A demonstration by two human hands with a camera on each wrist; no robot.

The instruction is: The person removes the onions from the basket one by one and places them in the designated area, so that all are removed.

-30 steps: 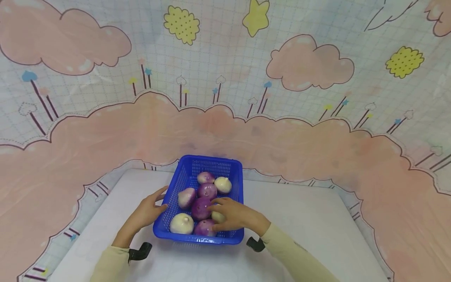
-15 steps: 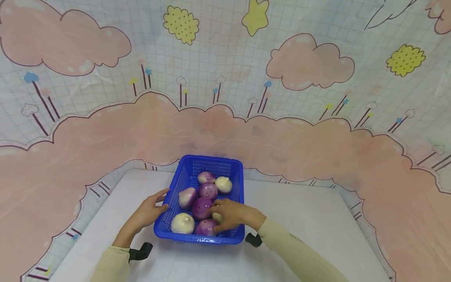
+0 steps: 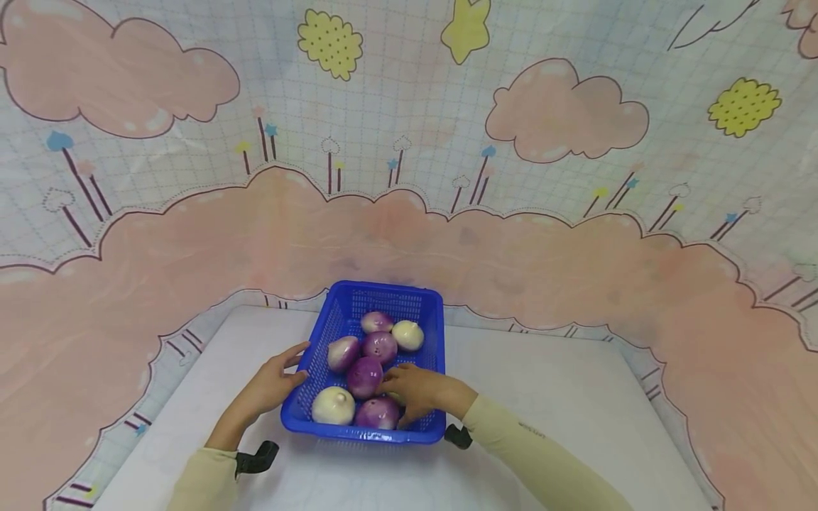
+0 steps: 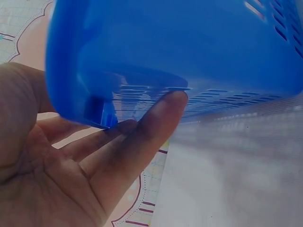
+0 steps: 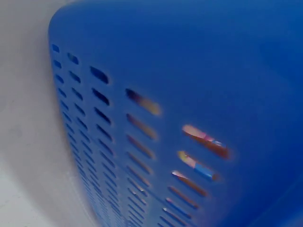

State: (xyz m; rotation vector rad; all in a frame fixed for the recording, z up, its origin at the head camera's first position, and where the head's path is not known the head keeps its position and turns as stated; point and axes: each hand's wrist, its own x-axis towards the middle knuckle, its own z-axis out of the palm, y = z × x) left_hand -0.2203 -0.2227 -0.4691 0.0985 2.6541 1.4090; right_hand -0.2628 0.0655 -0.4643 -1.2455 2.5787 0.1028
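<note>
In the head view, a blue plastic basket (image 3: 363,433) on the white table holds several onions, some purple, some white. My right hand (image 3: 418,390) reaches over its right side, fingers and thumb curled down round a pale onion (image 3: 396,399), mostly hidden beneath it. Beside those fingers lie a dark purple onion (image 3: 365,377) and a purple-white onion (image 3: 377,413). A white onion (image 3: 334,406) sits at the front left. My left hand (image 3: 271,383) touches the basket's left side with extended fingers; in the left wrist view, a finger (image 4: 161,113) lies against the outer wall below the rim.
Farther back in the basket are more onions, among them a white onion (image 3: 407,336) and a purple onion (image 3: 380,348). The white tabletop (image 3: 543,397) extends on both sides. A patterned cloth (image 3: 511,262) hangs behind. The basket's slotted wall (image 5: 189,71) fills the right wrist view.
My right hand has sunk slightly lower round the pale onion, covering more of it. The dark purple onion beside it has turned a little. The left hand stays at the basket's side.
</note>
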